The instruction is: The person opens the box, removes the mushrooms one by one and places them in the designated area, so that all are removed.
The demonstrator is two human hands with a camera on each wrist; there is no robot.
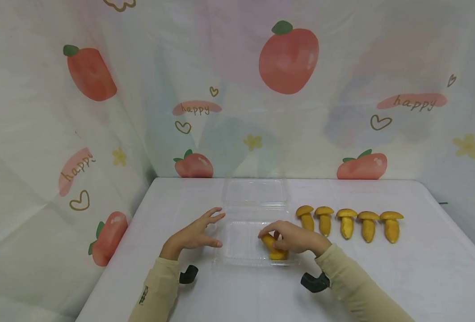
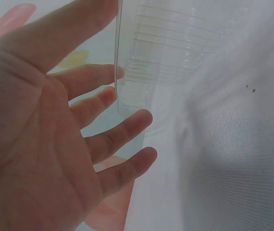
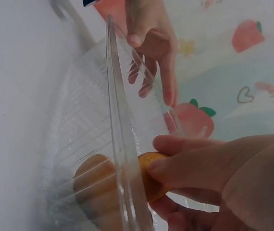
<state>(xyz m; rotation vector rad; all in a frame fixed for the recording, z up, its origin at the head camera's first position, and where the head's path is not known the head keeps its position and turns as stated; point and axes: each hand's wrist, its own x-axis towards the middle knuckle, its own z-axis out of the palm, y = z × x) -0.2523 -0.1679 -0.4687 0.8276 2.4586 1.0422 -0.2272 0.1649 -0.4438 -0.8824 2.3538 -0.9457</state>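
Observation:
A clear plastic clamshell box (image 1: 241,241) lies with its lid (image 1: 255,192) folded back, away from me. My right hand (image 1: 295,237) is over the right part of its tray, thumb and fingers pinching a yellow-brown mushroom (image 1: 268,242). In the right wrist view the pinched mushroom (image 3: 152,175) shows at the rim, and more of its brown colour appears through the ribbed wall. My left hand (image 1: 195,232) hovers at the box's left side, fingers spread and holding nothing. In the left wrist view the palm (image 2: 41,139) faces the clear plastic edge.
Several similar mushrooms (image 1: 346,223) lie in a row right of the box, caps toward the back. A white cloth covers the table (image 1: 342,277). Behind and to the left hangs a curtain (image 1: 237,125) printed with fruit.

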